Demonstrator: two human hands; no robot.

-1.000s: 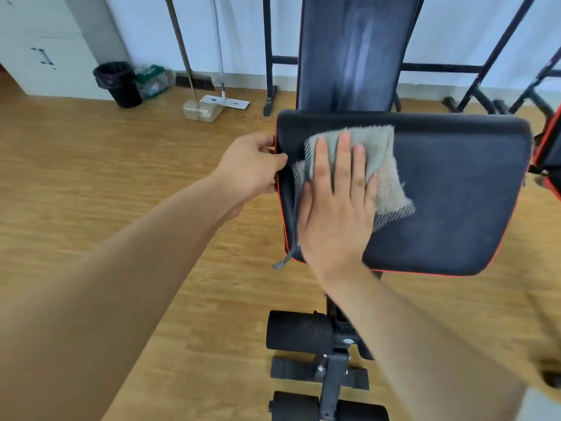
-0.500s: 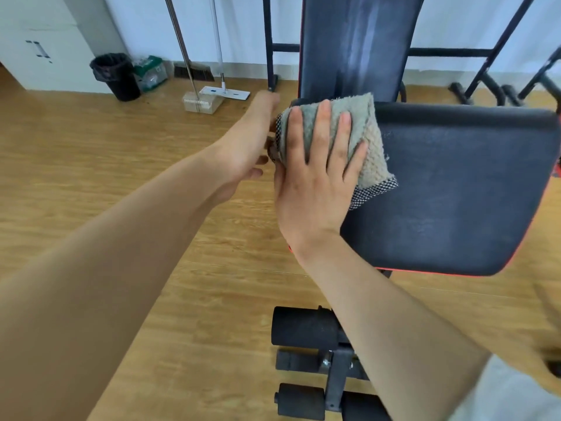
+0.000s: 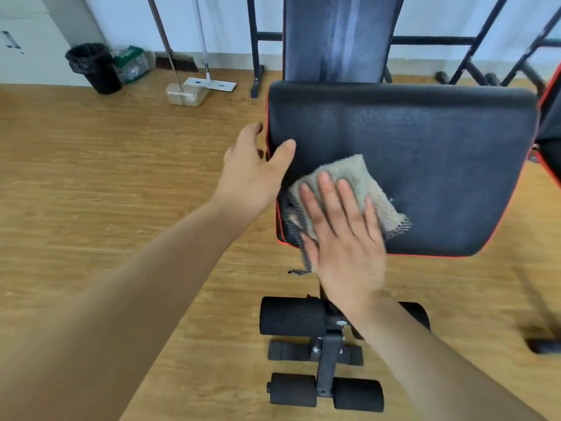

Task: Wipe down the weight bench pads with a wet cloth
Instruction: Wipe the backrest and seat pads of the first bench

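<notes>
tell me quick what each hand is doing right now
Left hand: open, thumb on the seat pad's left edge.
Right hand: open, flat fingers pressing the cloth on the pad.

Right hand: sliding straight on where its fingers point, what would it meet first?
The right hand would push the cloth over bare seat pad, then probably meet the upright back pad; depth is unclear.

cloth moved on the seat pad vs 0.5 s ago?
Yes. The cloth, under the flat right hand, has slid from the seat pad's far left corner toward its near left edge.
</notes>
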